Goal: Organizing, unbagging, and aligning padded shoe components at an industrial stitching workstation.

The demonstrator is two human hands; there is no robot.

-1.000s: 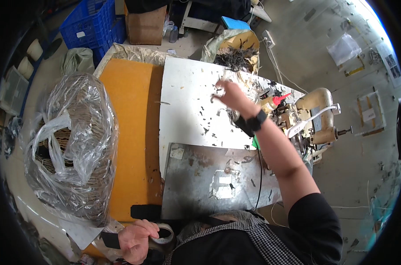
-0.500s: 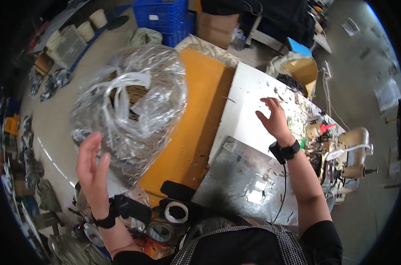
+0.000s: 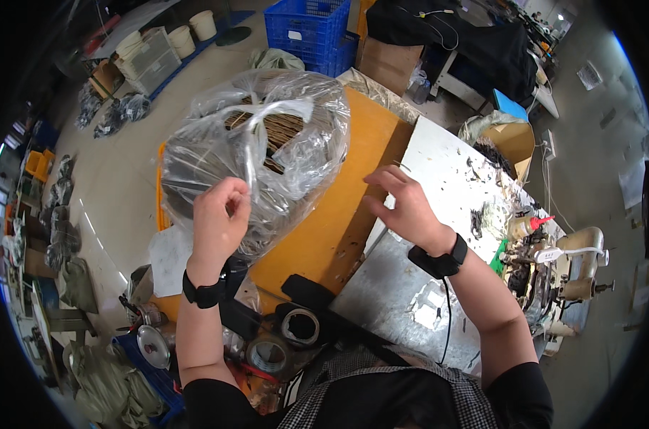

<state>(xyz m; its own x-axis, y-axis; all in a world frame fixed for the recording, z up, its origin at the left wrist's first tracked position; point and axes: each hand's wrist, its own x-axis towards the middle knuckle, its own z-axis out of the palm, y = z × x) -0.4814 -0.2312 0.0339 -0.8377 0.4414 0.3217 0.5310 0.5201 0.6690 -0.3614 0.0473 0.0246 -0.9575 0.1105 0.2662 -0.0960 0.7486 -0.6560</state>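
A clear plastic bag (image 3: 317, 100) stands on the orange-yellow table top (image 3: 364, 150), its knotted or bunched top parted. Through the gap shows a stack of brown, thin-edged pieces (image 3: 283, 132). My left hand (image 3: 221, 218) is at the bag's near side, fingers curled in toward the thumb on the film, which stretches in creases towards it. Its fingertips are partly hidden. My right hand (image 3: 407, 211) hovers right of the bag, over the edge between the orange top and the white board (image 3: 439, 161). Its fingers are loosely bent and apart, holding nothing.
A metal plate (image 3: 382, 293) lies near me, a black cable (image 3: 448, 322) crossing it. Tape rolls (image 3: 300, 326) sit at the front. On the right are a clamp-like machine (image 3: 575, 286), a red-tipped bottle (image 3: 524, 227) and dark scraps. Blue crates (image 3: 306, 36) stand behind.
My left hand has moved right and closed onto the bag's film. The right hand has come left and nearer the bag. The view has shifted, so the scene sits further right.
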